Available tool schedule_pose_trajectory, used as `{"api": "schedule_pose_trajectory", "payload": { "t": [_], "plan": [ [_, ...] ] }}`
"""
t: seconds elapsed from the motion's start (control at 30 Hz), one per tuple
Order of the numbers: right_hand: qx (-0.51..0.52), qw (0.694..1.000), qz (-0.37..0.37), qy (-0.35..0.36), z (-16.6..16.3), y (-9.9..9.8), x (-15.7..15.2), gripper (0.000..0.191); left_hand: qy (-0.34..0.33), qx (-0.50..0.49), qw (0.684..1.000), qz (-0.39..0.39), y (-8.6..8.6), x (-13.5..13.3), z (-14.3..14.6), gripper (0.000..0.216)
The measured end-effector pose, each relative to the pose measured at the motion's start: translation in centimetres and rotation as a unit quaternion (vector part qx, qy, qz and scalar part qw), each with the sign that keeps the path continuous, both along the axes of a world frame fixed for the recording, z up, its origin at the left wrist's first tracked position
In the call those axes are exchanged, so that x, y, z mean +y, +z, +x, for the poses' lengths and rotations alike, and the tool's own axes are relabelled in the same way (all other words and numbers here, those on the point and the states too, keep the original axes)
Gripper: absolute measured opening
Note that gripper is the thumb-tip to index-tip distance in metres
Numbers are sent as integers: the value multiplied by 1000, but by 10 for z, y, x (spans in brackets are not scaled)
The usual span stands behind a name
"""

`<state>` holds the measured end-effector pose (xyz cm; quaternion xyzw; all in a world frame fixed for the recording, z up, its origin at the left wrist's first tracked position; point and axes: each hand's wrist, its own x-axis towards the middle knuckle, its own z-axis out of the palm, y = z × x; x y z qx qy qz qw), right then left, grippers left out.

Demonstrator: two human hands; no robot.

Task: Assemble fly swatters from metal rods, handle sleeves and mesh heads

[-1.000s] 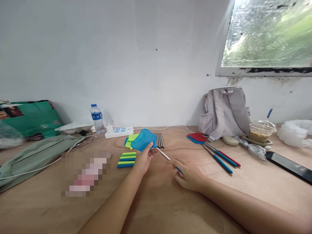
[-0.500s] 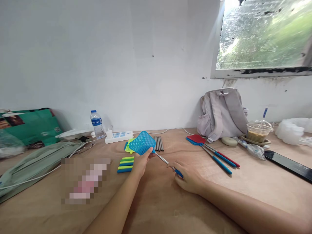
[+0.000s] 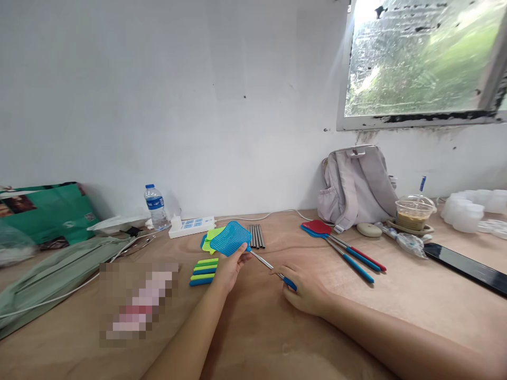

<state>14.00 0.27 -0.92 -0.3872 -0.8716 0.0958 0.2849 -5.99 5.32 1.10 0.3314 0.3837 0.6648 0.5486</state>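
Note:
I hold a blue fly swatter [image 3: 230, 237] over the wooden table [image 3: 253, 327]. My left hand [image 3: 229, 266] pinches it at the base of the mesh head. My right hand [image 3: 304, 287] is closed round its blue grip, and the thin metal rod [image 3: 263, 260] spans the gap between them. Just behind the head lie a green mesh head [image 3: 209, 238], several metal rods [image 3: 256, 235] and a stack of green and blue grips [image 3: 205, 265].
Two finished swatters, red and blue [image 3: 340, 247], lie to the right. Behind them are a grey backpack [image 3: 358, 184], a lidded drink cup [image 3: 412, 212] and a phone [image 3: 467, 266]. A water bottle [image 3: 155, 206], power strip [image 3: 192, 226] and green bag [image 3: 43, 211] stand at the left.
The swatter's rod has been drawn out longer between my hands. The head now sits lower and closer to the table; the camera has tilted up a little.

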Motion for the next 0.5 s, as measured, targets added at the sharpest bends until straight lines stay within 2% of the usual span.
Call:
{"api": "schedule_pose_trajectory", "payload": {
  "t": [0.37,0.5],
  "plan": [
    [11,1000,-8,1,0,-1,3,55,-2,77,997,29,-5,-1,-1,34],
    [19,1000,-3,4,1,0,2,52,-17,105,994,2,-3,-4,0,34]
  ]
}}
